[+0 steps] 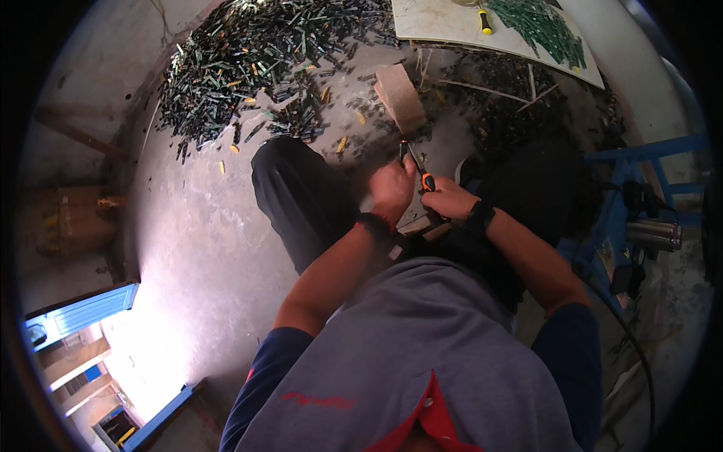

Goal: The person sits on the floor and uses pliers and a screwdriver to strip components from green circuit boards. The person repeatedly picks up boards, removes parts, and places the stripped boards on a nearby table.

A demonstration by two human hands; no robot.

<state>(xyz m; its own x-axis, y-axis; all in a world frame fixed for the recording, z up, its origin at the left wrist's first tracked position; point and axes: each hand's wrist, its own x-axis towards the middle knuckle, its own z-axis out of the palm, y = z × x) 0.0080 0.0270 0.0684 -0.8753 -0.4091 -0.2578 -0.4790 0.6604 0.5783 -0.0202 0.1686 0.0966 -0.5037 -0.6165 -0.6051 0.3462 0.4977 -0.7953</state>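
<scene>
My right hand (449, 200) is closed round the orange-and-black handle of what looks like a screwdriver (428, 181), its thin shaft slanting up and left. Close beside that shaft, my left hand (393, 184) is closed, fingers pinched on a small dark strip (404, 149) that shows above the fingertips. Exactly what this strip is stays too small to make out. Both hands are between my knees, just in front of a tan block-shaped piece (401, 98) on the floor.
A big pile of green and dark strips (226, 83) with some yellow bits covers the far-left floor. At far right, a pale board table (437, 22) bears green strips (538, 30) and a yellow-and-black handled tool (484, 22). A blue metal frame (651, 151) and a cable (633, 339) are on my right.
</scene>
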